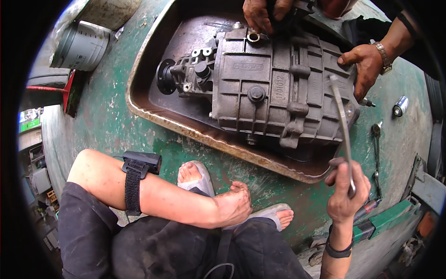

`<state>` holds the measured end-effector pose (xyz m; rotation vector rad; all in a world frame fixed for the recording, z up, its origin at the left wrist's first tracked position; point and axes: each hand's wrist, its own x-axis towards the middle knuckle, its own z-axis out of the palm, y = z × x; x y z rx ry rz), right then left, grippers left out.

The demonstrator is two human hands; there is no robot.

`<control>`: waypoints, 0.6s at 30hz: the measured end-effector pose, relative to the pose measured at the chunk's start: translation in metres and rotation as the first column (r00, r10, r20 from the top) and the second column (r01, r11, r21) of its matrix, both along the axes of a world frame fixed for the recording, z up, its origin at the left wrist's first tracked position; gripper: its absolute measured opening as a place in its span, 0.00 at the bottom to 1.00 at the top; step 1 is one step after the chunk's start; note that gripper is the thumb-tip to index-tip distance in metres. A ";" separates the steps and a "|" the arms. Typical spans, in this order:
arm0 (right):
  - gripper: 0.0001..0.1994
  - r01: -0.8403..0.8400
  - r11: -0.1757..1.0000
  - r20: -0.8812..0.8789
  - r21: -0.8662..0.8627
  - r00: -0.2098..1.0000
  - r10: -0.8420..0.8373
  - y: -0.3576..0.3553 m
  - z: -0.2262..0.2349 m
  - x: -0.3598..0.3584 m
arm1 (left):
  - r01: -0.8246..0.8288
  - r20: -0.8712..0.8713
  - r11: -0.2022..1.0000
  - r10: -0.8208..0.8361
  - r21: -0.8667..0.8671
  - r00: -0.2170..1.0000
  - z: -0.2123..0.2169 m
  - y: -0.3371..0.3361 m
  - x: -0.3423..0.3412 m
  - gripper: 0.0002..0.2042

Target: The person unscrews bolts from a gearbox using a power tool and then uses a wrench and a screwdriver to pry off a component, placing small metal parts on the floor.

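Observation:
A grey cast gearbox (260,93) lies on its side in a rust-brown metal tray (186,132). My right hand (348,193), at the tray's near right corner, is closed round a long metal wrench (344,125). The wrench's far end, slightly blurred, is over the right part of the housing; I cannot tell if it touches. My left hand (234,204) is curled into a loose fist in front of my lap, near my feet, with nothing showing in it. Another person's hand (367,65) rests on the gearbox's right end, and their other hand (265,11) is at its far side.
A ratchet wrench (376,139) and a small can (400,106) lie right of the tray. Closer to me is a green metal piece (390,218). At far left stand a grey bucket (81,46) and a red-edged tool (67,90). My sandalled feet are on the green floor (158,149).

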<state>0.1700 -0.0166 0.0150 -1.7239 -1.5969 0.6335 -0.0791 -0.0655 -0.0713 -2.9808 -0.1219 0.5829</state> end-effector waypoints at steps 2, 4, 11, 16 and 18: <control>0.08 0.114 0.993 0.009 -0.016 0.993 -0.114 0.002 0.003 0.002 | 0.018 0.020 0.988 -0.015 -0.150 1.000 0.005 0.006 0.000 0.15; 0.09 0.105 0.986 0.057 -0.133 0.994 -0.098 0.004 0.005 0.001 | 0.065 0.030 0.971 -0.059 -0.228 0.998 0.011 0.014 0.000 0.15; 0.06 -0.438 0.898 -0.310 0.052 0.848 0.431 0.014 0.024 -0.007 | 0.129 0.042 0.985 -0.125 -0.116 0.991 0.031 0.030 -0.001 0.15; 0.09 -0.344 0.939 -0.187 0.034 0.920 0.344 -0.004 -0.009 -0.026 | 0.091 -0.066 0.978 -0.105 -0.188 0.992 0.024 0.034 -0.005 0.15; 0.13 -0.314 0.949 -0.169 -0.017 0.937 0.306 -0.017 -0.023 -0.029 | 0.107 -0.137 0.970 -0.139 -0.220 0.981 0.022 0.040 -0.007 0.13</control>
